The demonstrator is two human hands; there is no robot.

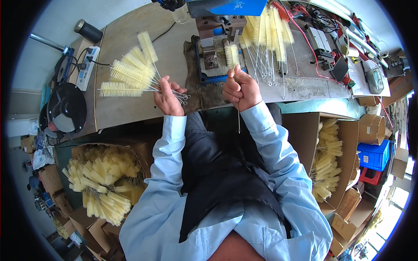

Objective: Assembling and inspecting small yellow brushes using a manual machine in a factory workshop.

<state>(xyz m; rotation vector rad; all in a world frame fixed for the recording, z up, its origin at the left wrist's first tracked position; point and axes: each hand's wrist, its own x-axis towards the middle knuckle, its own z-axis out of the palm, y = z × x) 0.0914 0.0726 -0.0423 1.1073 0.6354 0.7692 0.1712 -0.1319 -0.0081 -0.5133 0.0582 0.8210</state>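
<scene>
Both forearms raised; left hand (167, 99) fingers curled, gripping; right hand (240, 89) fisted, pinching.

On the counter (130, 35), a fan of brushes (130, 71) lies left of the metal fixture (213, 56), a row of brushes (267, 35) right of it, with boxes of brushes on the floor at both sides.

So the worktop (130, 52) is a pale wooden board, pretty cluttered. A dark worn mat (193, 87) sits mid-bench with a small blue-framed metal jig (213, 56) on it. Right of that there's a row of yellow bottle brushes (267, 30) with long wire stems. White power strip (88, 67) on the far left, red wires and black gadgets (324, 52) far right.
</scene>
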